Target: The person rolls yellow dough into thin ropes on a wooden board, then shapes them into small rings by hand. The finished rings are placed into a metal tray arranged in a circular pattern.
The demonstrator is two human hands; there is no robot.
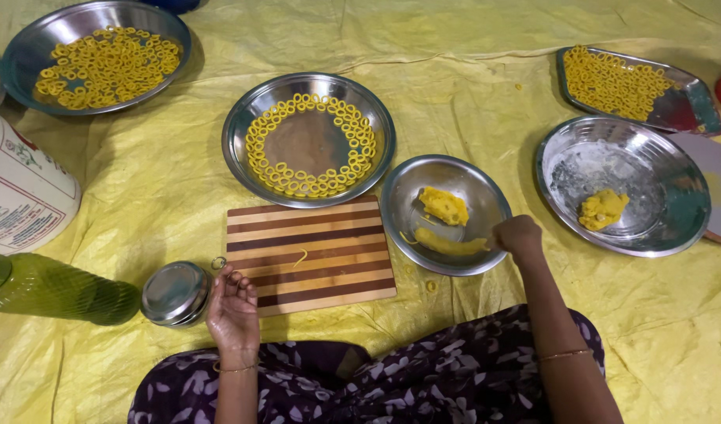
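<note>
I take the striped cutting board (pixel 309 255) as my landmark. Just to its right sits a small steel bowl (pixel 445 213), and my right hand (pixel 518 236) is at that bowl's near rim, fingers curled shut on the end of a yellow dough roll (pixel 450 245) lying along the bowl's bottom; a rougher dough lump (pixel 444 205) rests above it in the same bowl. I judge that dough to be soft, light and a little tacky, so it would stretch or tear if pulled from one end; a hold nearer its middle, or a scoop from beneath, looks safer. My left hand (pixel 232 309) rests at the board's near left corner, palm up, fingers loosely open and holding nothing (one thin dough strand (pixel 300 257) lies on the board itself). Directly behind the board is a steel plate (pixel 308 140) with dough rings (pixel 310 146) laid round its edge. Left of the board stand a small lidded steel tin (pixel 175 294) and a green bottle (pixel 58 288) on its side. Far right of the board a larger floured bowl (pixel 621 184) holds more dough. Between bowl and board nothing stands in the way.
</note>
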